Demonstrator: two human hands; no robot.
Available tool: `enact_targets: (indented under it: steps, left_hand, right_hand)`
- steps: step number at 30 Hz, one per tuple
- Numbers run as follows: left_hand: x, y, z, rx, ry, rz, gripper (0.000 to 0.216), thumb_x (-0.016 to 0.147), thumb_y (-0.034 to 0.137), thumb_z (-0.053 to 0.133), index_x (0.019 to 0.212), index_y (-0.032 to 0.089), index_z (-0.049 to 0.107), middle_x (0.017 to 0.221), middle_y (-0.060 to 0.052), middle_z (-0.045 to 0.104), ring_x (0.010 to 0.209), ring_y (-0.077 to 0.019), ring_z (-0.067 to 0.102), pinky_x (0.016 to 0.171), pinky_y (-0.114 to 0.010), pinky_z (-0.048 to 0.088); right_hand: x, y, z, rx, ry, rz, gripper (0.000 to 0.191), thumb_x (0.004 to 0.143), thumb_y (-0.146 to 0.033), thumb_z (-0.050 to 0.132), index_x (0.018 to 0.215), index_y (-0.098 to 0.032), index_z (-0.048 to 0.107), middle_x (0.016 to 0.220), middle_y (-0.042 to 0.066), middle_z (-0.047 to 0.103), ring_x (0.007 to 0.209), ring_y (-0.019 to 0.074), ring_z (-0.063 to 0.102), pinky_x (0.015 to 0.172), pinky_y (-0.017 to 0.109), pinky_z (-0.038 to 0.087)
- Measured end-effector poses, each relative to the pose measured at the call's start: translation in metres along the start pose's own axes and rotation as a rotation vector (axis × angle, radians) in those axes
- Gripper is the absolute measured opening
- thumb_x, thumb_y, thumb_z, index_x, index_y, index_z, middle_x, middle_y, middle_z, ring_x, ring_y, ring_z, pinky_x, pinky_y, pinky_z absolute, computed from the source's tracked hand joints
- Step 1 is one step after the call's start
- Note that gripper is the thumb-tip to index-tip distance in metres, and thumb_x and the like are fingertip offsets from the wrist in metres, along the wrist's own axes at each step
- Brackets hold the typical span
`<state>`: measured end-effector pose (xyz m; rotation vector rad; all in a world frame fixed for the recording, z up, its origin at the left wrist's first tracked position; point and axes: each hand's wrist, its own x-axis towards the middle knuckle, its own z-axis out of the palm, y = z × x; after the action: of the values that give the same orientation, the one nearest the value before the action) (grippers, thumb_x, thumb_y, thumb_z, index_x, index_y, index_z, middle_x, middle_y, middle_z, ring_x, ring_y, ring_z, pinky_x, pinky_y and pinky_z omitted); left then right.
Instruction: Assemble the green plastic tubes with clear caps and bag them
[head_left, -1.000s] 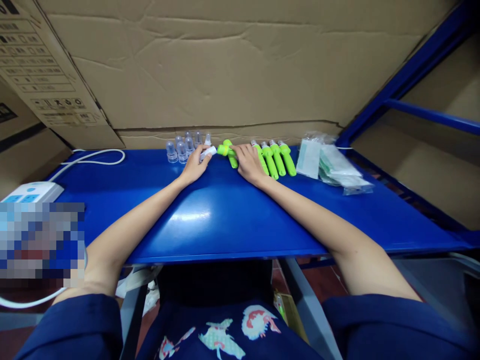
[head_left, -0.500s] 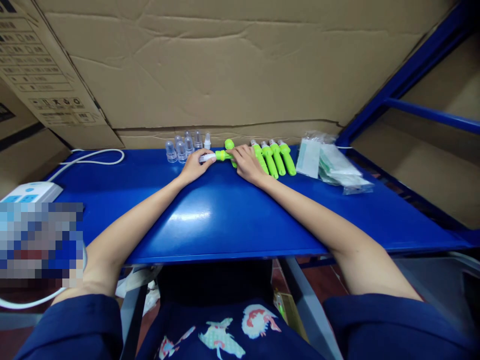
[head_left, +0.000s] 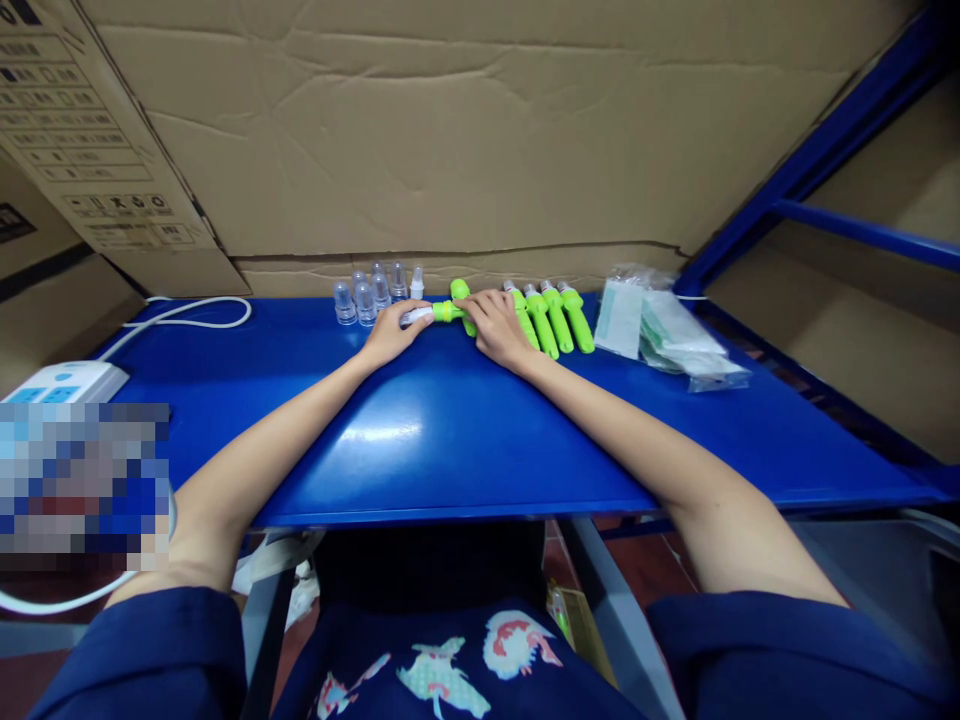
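A clear-and-white tube (head_left: 417, 316) with a bright green end piece (head_left: 444, 311) lies level just above the table. My left hand (head_left: 388, 335) is closed around its clear end. My right hand (head_left: 495, 328) has its fingers bent onto the green end, thumb and forefinger pinching there; the exact grip is partly hidden. Behind those fingers shows a green piece with a rounded top (head_left: 460, 289), mostly covered. Beside my right hand several green handles (head_left: 559, 316) with pale tips lie in a row. Several clear plastic caps (head_left: 365, 303) and a small white nozzle-like piece (head_left: 417, 283) stand beyond my left hand.
Flat packets in clear wrap (head_left: 679, 335) lie to the right on the blue table (head_left: 465, 440). A white power strip (head_left: 67, 382) with its cable (head_left: 206, 322) sits at the left. Cardboard (head_left: 420, 130) closes off the back, and a blue metal frame (head_left: 810, 150) rises at the right.
Both hands keep the same hold on the tube and its green end. The view has shifted very slightly; the things on the table stay put.
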<state>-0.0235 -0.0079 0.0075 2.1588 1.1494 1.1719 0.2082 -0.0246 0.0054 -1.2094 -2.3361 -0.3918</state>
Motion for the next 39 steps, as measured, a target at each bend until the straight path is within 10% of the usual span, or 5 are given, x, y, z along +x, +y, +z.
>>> enact_targets:
  steps: [39]
  left_hand:
    - [0.002, -0.006, -0.002, -0.094, -0.078, -0.013, 0.037, 0.092, 0.041, 0.059, 0.111, 0.013, 0.074, 0.114, -0.009, 0.077, 0.108, -0.0234, 0.069, 0.101, -0.035, 0.049]
  right_hand:
    - [-0.001, 0.009, 0.011, 0.028, 0.127, -0.117, 0.05, 0.091, -0.005, 0.04, 0.134, -0.016, 0.062, 0.12, 0.016, 0.067, 0.112, 0.0315, 0.05, 0.094, 0.047, 0.035]
